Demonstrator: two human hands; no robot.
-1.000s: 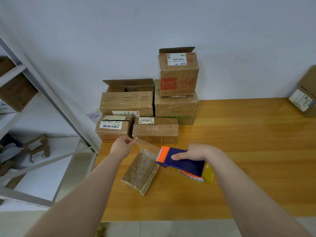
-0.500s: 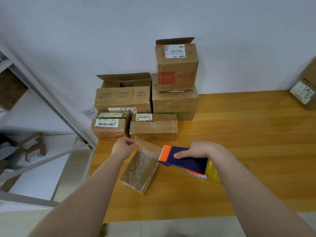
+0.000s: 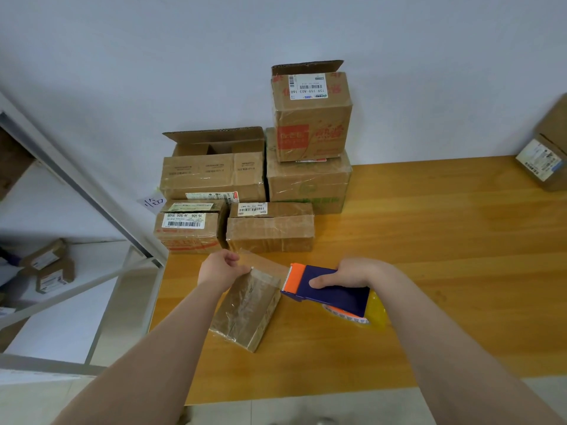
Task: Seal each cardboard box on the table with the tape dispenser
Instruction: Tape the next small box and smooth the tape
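Observation:
A small flat cardboard box (image 3: 245, 311), wrapped in shiny tape, lies near the table's front left. My right hand (image 3: 352, 273) grips the blue and orange tape dispenser (image 3: 329, 291), its orange head just right of the box's far end. A strip of clear tape (image 3: 270, 265) runs from the dispenser to my left hand (image 3: 219, 269), which pinches the tape's free end at the box's far left corner.
Several cardboard boxes (image 3: 270, 231) are stacked against the wall behind; two have open top flaps (image 3: 214, 138). Another box (image 3: 546, 154) sits at the far right of the wooden table (image 3: 445, 240). A metal shelf (image 3: 76, 185) with small boxes stands to the left.
My left hand has lowered the tape end from above the box down onto its far corner. The dispenser has stayed just right of the box.

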